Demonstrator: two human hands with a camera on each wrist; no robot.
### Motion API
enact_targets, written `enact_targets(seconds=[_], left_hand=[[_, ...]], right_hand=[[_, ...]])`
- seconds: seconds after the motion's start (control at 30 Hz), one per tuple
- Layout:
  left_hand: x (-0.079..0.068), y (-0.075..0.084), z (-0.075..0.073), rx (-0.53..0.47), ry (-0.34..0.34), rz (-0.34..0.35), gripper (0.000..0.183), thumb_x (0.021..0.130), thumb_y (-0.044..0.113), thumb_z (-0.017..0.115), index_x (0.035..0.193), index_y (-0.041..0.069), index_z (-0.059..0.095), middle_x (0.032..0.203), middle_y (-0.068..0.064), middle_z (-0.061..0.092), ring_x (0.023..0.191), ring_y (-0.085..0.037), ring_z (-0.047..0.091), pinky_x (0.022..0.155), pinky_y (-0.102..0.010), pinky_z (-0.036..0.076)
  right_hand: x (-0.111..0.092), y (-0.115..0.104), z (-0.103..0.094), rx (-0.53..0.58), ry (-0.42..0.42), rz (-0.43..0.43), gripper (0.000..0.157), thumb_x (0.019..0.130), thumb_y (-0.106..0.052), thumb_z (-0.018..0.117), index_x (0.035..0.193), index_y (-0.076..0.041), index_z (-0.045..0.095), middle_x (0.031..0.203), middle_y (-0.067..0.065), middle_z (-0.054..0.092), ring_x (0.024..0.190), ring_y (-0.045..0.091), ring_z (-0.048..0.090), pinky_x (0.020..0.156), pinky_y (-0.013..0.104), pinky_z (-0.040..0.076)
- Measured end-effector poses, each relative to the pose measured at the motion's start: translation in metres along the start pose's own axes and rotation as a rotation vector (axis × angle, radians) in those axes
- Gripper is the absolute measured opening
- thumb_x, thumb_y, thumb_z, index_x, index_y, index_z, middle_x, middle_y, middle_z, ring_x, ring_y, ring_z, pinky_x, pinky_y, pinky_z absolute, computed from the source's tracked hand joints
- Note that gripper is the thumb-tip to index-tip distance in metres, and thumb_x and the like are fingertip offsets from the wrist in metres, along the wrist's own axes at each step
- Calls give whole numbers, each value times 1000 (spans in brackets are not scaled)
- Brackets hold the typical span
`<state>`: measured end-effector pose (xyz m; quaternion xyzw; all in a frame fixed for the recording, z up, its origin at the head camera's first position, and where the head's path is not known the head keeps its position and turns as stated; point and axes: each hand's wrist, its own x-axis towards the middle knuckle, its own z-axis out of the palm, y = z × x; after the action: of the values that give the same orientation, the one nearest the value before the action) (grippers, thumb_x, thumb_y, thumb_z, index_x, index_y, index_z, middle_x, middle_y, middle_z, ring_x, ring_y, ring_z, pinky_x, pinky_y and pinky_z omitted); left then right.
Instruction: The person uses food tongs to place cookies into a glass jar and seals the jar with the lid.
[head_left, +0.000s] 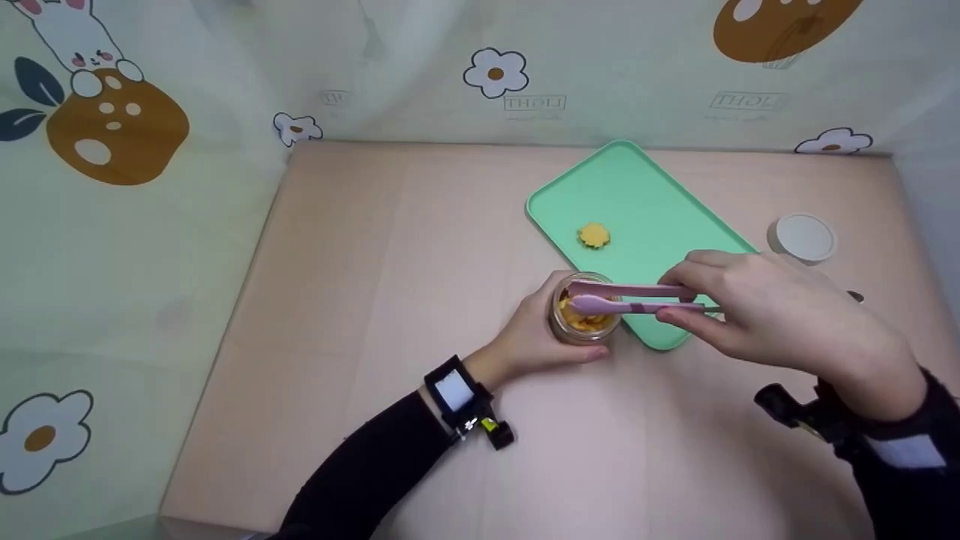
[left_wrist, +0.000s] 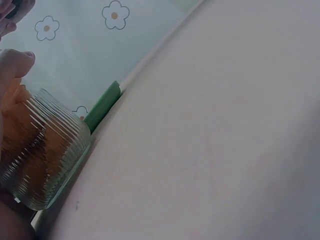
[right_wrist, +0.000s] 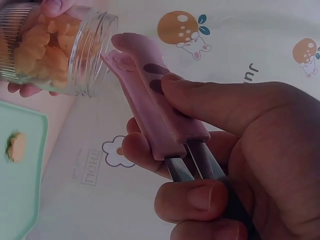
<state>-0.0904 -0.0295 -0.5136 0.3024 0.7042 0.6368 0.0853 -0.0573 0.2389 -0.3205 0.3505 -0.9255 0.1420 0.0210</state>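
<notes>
My left hand [head_left: 529, 330] holds a ribbed glass jar [right_wrist: 95, 55], fingers and thumb wrapped round its side. Inside the jar are several yellow-orange, scalloped cookies [right_wrist: 35, 52]. In my right hand [head_left: 795, 311] are tongs [head_left: 637, 290] with pink tips and metal arms, held between thumb and fingers. Seen from the head, the tong tips overlap the jar's open mouth; the right wrist view has them right at the rim, slightly apart, with no cookie between them. One flower-shaped cookie [head_left: 594, 235] lies on the green tray [head_left: 652, 199].
The tray lies at an angle behind the jar, partly under my right hand in the head view. A round white lid [head_left: 802, 237] rests right of the tray. A patterned curtain [head_left: 405, 75] borders the table [head_left: 352, 262] at the back and left.
</notes>
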Motion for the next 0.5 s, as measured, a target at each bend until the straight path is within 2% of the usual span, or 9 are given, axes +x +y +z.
enact_targets(seconds=[0.23, 0.37, 0.5], left_hand=[[-1, 0, 0, 23, -4, -9, 92, 77, 22, 103, 152, 19, 49, 146, 7, 64, 134, -12, 62, 119, -35, 49], [-1, -1, 0, 42, 8, -12, 93, 76, 24, 103, 152, 19, 50, 147, 8, 64, 136, -12, 61, 121, -35, 47], [0, -1, 0, 38, 11, -10, 93, 75, 26, 104, 151, 18, 52, 147, 9, 65, 136, -11, 60, 123, -36, 45]], right_hand=[[3, 4, 1, 15, 37, 6, 17, 96, -25, 86, 109, -15, 80, 91, -10, 68, 63, 0, 50, 53, 26, 47], [8, 13, 3, 16, 88, 21, 24, 95, -24, 87, 111, -9, 78, 93, -2, 71, 66, 5, 54, 55, 31, 50], [13, 25, 8, 20, 151, 66, 31, 94, -22, 89, 116, -4, 76, 96, 5, 73, 69, 11, 54, 56, 32, 48]])
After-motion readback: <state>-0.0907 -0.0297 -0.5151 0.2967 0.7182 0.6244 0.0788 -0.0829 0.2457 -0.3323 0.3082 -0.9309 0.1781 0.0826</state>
